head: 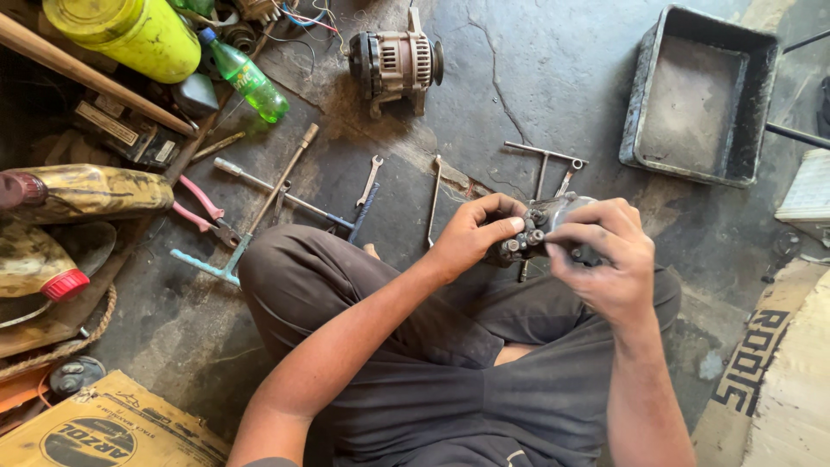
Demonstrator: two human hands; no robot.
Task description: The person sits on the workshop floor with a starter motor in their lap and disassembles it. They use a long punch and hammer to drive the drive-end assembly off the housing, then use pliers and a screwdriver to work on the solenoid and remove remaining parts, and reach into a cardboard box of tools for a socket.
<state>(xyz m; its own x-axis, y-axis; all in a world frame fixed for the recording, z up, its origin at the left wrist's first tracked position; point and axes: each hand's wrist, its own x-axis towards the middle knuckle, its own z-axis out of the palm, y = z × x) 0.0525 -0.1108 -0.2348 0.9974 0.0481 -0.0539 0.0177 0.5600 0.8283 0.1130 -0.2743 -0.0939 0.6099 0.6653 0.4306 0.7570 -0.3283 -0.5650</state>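
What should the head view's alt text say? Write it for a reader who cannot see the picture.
A seated person holds a small grimy metal engine part over their lap, left hand and right hand both gripping it. Wrenches, pink-handled pliers, an alternator, a green bottle and a metal tray lie around on the stained concrete floor.

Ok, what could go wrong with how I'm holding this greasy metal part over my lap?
The metal part is held in the air by the left hand and right hand; it looks greasy, so it might slip onto your legs. Any small piece coming loose could drop among the wrenches on the dark floor and be hard to find.
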